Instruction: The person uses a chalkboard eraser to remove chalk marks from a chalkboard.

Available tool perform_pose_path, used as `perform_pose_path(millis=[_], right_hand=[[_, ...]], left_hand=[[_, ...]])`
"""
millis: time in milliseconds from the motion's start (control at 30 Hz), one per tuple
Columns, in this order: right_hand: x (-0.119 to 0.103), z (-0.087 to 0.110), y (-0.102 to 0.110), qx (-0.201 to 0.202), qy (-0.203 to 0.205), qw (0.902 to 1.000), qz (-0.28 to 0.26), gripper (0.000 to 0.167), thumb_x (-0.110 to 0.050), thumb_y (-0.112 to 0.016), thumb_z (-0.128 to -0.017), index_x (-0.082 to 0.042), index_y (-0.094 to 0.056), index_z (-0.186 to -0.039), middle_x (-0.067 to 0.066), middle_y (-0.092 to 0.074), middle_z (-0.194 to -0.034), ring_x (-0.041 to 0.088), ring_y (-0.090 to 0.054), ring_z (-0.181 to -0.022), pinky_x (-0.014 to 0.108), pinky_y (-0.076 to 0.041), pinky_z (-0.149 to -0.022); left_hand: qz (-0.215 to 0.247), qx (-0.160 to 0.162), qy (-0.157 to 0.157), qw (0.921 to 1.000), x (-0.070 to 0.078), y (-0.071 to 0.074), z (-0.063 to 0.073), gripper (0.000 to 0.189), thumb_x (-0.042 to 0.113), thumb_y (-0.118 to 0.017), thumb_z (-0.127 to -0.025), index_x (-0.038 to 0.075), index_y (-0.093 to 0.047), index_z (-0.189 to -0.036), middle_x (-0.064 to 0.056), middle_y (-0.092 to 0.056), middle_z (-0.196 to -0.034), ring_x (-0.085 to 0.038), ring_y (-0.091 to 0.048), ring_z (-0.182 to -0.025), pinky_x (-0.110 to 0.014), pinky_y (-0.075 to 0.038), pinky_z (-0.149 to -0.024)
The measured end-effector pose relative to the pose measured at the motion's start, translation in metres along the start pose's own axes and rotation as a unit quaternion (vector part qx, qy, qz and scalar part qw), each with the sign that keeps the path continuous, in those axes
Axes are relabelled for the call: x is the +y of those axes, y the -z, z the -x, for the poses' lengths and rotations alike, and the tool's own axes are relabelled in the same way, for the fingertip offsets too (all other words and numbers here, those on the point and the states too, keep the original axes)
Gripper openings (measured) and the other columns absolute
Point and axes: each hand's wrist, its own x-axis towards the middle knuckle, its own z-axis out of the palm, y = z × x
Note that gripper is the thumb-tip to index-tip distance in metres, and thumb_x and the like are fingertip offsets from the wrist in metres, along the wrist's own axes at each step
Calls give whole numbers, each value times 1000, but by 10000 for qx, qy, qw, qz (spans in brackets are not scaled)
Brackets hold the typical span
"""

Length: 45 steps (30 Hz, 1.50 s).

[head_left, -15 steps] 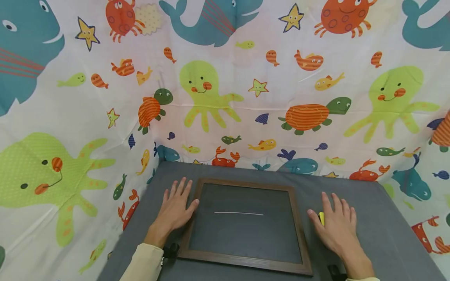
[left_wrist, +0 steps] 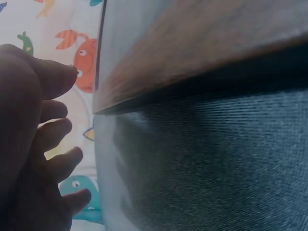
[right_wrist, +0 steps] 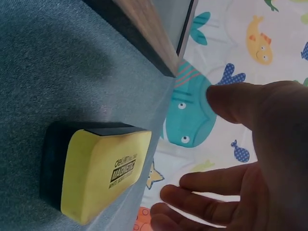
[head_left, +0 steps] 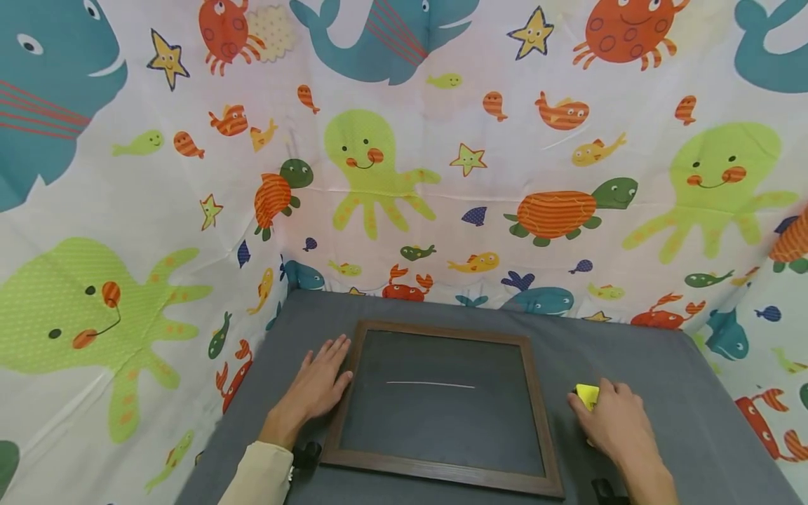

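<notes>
The sleeve [head_left: 255,477] I can see, bottom left of the head view, is pale cream, plain and kinda loose-looking. Some tiny light bit [head_left: 291,473] sits along its edge, too small for me to make out. Left hand [head_left: 318,386] is bare, and there's a chunky little black gadget [head_left: 307,454] at that wrist. Right hand [head_left: 617,424] is bare too, with a second black gadget [head_left: 606,492] showing at the bottom edge, right of centre.

Head view is evenly bright, the printed curtain [head_left: 416,133] pale. Wrist views are dimmer and bluish: left hand [left_wrist: 26,130] dark against the light, wooden frame [left_wrist: 216,43] blurred (deep shadow beneath). Right hand [right_wrist: 269,163] is likewise shaded; lettering on the yellow eraser [right_wrist: 106,173] reads partly soft.
</notes>
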Motion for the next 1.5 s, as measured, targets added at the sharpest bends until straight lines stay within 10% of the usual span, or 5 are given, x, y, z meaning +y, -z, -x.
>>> perform_pose_path(millis=[500,1167,1500], right_hand=[[10,-5,-19,-397,-938,9948,55,94,-56,-71,-101,27,-46,-138,39,-56,-109,52,-58,-100,62,-54,-87],[17,-8,-27,-235,-1029,9944,19,67,-46,-74,-99,19,-63,-106,25,-57,-88,37,-56,-83,47,-50,-69],[-25,-7,-5,448,-461,9970,-437,69,-49,-75,-96,18,-64,-113,21,-61,-85,34,-59,-79,43,-48,-62]], left_hand=[[514,-292,-107,9982,-9,-19,5,68,20,-60,-114,6,-31,-173,-11,-26,-182,-47,-27,-166,-76,-20,-129],[506,-474,-153,9975,-11,-22,7,65,21,-58,-115,9,-32,-174,-8,-25,-183,-50,-23,-167,-76,-16,-130],[578,-592,-138,9965,-11,-17,4,64,19,-58,-115,7,-33,-173,-10,-26,-183,-51,-23,-166,-78,-16,-129]])
